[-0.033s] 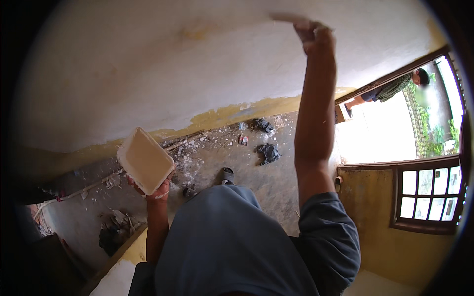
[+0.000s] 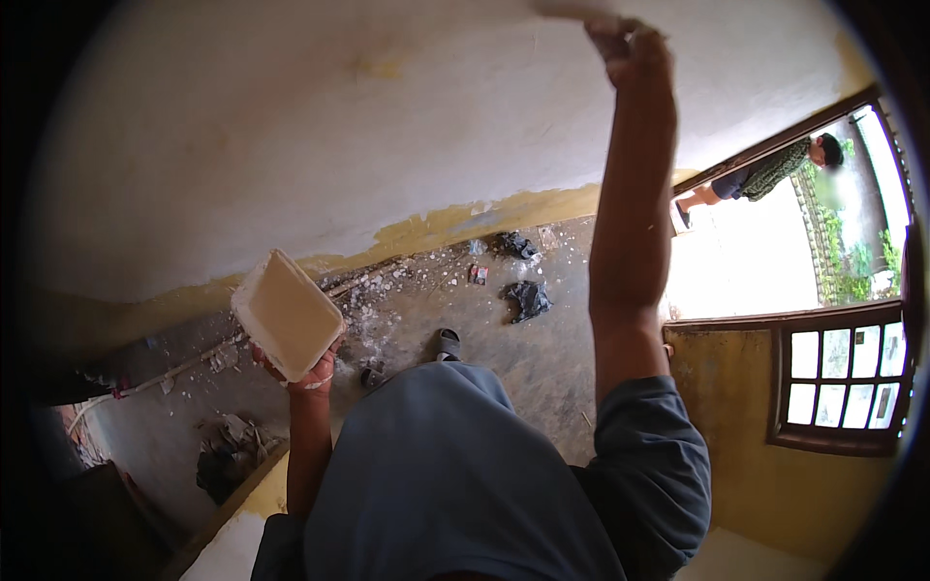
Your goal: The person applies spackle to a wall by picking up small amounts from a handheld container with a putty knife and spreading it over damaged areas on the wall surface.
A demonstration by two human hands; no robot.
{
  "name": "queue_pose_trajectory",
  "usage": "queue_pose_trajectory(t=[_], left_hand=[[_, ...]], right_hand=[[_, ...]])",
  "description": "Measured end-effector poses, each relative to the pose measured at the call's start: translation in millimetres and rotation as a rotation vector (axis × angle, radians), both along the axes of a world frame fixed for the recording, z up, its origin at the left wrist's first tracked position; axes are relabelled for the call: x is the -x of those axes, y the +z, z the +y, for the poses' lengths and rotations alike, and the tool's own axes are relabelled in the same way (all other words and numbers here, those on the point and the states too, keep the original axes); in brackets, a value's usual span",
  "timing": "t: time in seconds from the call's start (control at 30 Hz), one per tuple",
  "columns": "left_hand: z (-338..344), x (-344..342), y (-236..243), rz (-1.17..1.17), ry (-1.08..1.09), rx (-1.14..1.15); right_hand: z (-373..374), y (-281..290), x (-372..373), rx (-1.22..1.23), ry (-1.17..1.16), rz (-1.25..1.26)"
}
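My left hand (image 2: 315, 373) grips a shallow rectangular tub (image 2: 250, 324) from below, with whitish smears on the fingers. A smooth, cream-coloured surface (image 2: 293, 308), seemingly paste, shows inside the tub. High against the pale wall (image 2: 242, 155), my right hand (image 2: 635, 48) is closed around a flat, blade-like scraper (image 2: 572, 10). The scraper is seen nearly edge-on, blurred and partly cut off by the top of the picture. Whether its edge touches the wall I cannot tell.
Black plastic bags (image 2: 528, 301) and white crumbs (image 2: 373, 281) litter the floor by the wall's foot. A pole (image 2: 184, 366) lies along it. Crumpled sacking (image 2: 232, 445) sits at lower left. Outside the doorway at right is another person (image 2: 775, 172); a paned window (image 2: 843, 378) adjoins it.
My right hand and the scraper have moved up the wall and slightly to the right. My left hand and the tub are almost unmoved.
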State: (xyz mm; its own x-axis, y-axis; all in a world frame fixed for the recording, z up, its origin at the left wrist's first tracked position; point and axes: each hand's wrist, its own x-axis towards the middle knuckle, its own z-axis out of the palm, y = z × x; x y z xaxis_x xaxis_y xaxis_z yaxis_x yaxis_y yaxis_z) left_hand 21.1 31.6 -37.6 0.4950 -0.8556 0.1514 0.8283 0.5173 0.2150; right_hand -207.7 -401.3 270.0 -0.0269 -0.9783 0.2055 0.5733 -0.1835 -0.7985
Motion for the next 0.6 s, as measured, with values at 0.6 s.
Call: queue_pose_trajectory(t=[0.6], left_hand=[[-1.9,0.7,-16.8,-0.028,-0.01,-0.055]], right_hand=[[22.1,-207.7,-104.7,0.487,-0.761,1.412]])
